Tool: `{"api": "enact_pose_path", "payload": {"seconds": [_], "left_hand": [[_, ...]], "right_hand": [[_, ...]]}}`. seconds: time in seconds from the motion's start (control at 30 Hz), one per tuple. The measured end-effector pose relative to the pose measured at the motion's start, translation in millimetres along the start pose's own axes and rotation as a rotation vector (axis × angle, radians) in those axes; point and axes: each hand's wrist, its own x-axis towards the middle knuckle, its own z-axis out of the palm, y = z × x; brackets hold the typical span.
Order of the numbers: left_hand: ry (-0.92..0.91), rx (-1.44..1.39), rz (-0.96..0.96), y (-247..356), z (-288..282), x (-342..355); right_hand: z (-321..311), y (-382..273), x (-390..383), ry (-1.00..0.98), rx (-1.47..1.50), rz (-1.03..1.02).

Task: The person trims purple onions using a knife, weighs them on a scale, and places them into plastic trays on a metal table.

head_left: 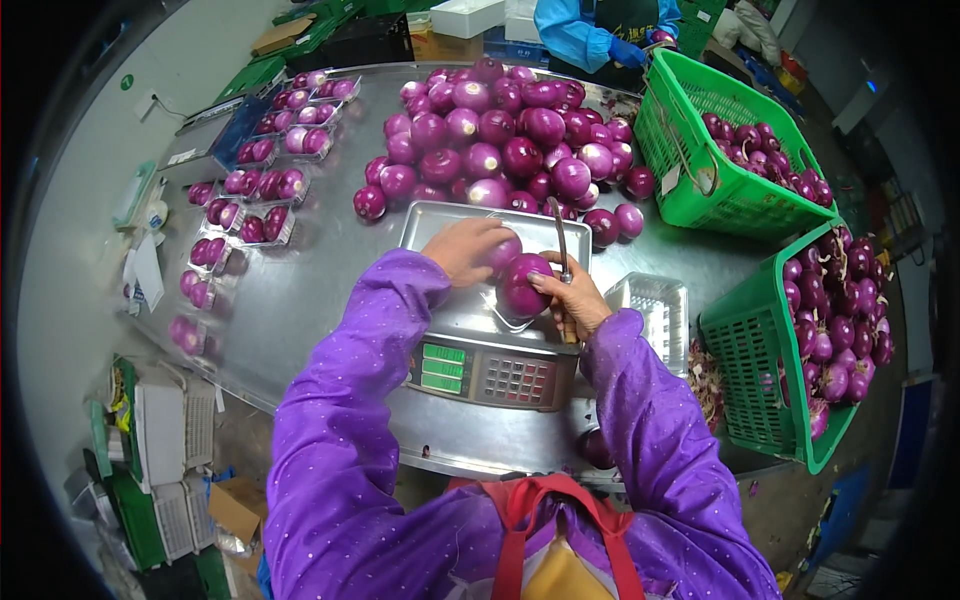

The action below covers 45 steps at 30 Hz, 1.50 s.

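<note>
My left hand (466, 248) curls over a purple onion (503, 256) on the steel pan (440, 305) of a digital scale (515, 378). My right hand (575, 300) grips a larger purple onion (523, 285) with its thumb and also holds a knife (557, 230), its curved blade upright beside the onion. A clear plastic container (518, 322) shows partly beneath the onions. An empty clear container (650, 310) lies right of the scale. A large pile of onions (480, 160) sits behind the pan.
Filled plastic packs (262, 226) line the steel table (280, 350) at left. Two green crates of onions (668, 135) (740, 360) stand at right, with loose skins (705, 390) nearby. A co-worker in blue sleeves (580, 35) is across the table. Stacked crates (140, 460) stand lower left.
</note>
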Motion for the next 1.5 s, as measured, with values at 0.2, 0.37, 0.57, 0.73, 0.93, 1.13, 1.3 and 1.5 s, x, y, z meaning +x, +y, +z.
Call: {"api": "enact_pose_path", "payload": {"seconds": [0.2, 0.37, 0.57, 0.73, 0.93, 1.13, 1.3, 1.5], "left_hand": [[-0.033, 0.319, 0.066, -3, 2, 15], [0.164, -0.086, 0.054, -15, 4, 2], [0.243, 0.037, 0.108, -14, 1, 5], [0.079, 0.126, 0.04, -18, -7, 12], [0.197, -0.152, 0.046, -29, 9, -2], [0.186, -0.336, -0.253, -25, -17, -34], [0.618, -0.53, -0.498, -37, -52, -100], [0.53, -0.737, -0.645, -30, -42, -70]], "right_hand": [[-5, 19, 11, -0.127, 0.256, -0.057], [-7, 3, 4, -0.01, -0.075, -0.015], [18, 8, 31, 0.244, -0.545, -0.208], [15, -6, 20, 0.15, -0.329, -0.052], [4, -4, 20, 0.085, -0.322, -0.058], [5, -3, -14, 0.376, -0.392, -0.32], [-15, 15, -47, 0.433, -0.143, -0.125], [9, 20, -12, 0.316, 0.014, -0.01]]}}
